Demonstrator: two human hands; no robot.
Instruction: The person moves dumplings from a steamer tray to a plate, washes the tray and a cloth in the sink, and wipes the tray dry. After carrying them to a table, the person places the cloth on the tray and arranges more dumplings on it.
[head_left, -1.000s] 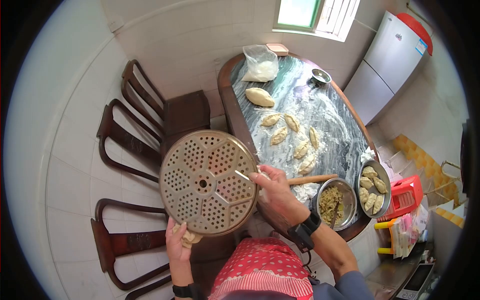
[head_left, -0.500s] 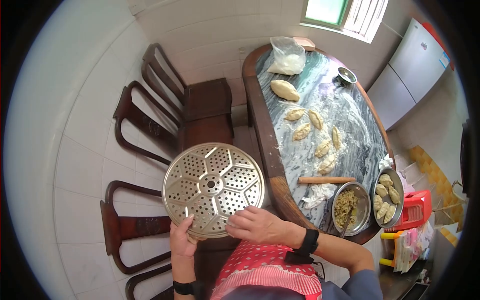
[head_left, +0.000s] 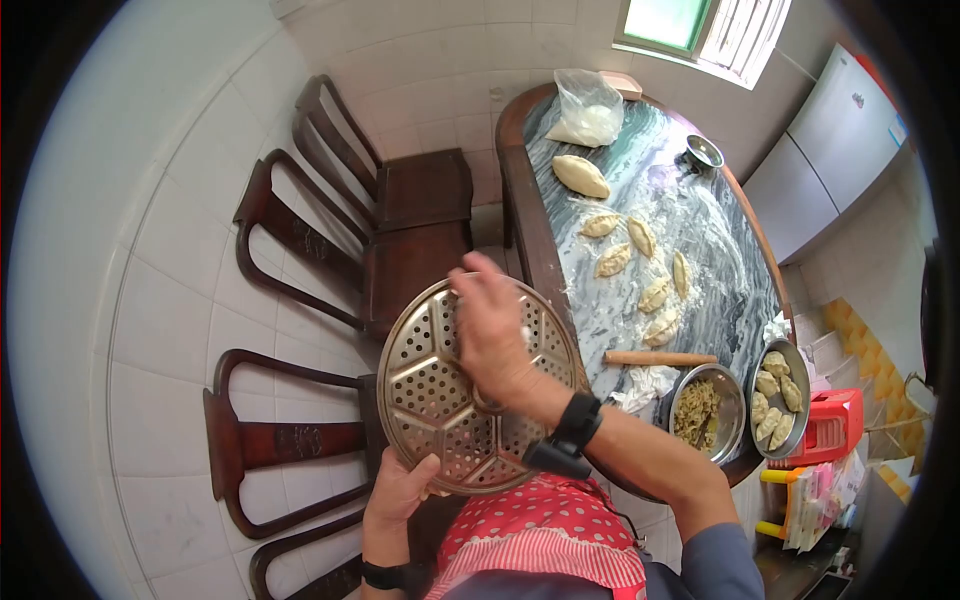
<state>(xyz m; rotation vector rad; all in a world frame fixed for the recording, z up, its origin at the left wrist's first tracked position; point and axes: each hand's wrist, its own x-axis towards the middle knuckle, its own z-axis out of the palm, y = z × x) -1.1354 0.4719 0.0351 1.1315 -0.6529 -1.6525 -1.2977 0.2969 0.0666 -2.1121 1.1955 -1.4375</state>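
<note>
A round perforated metal steamer plate [head_left: 430, 395] is held over the floor beside the table. My left hand [head_left: 400, 490] grips its near rim from below. My right hand [head_left: 490, 335] lies across the plate's upper face, fingers spread and reaching toward the far rim, palm on the metal. A black watch sits on that wrist. Whether the left hand still holds a lump of dough is hidden.
An oval marble table [head_left: 720, 250] dusted with flour carries several raw dumplings [head_left: 655, 295], a dough lump [head_left: 580, 175], a flour bag [head_left: 588, 110], a rolling pin [head_left: 660, 357], a filling bowl [head_left: 705, 410] and a dumpling pan [head_left: 775, 395]. Dark wooden chairs [head_left: 400, 215] stand to the left.
The plate has shifted right and tilted toward the table. My right hand slid from the plate's near rim up across its face. The view has swung slightly left.
</note>
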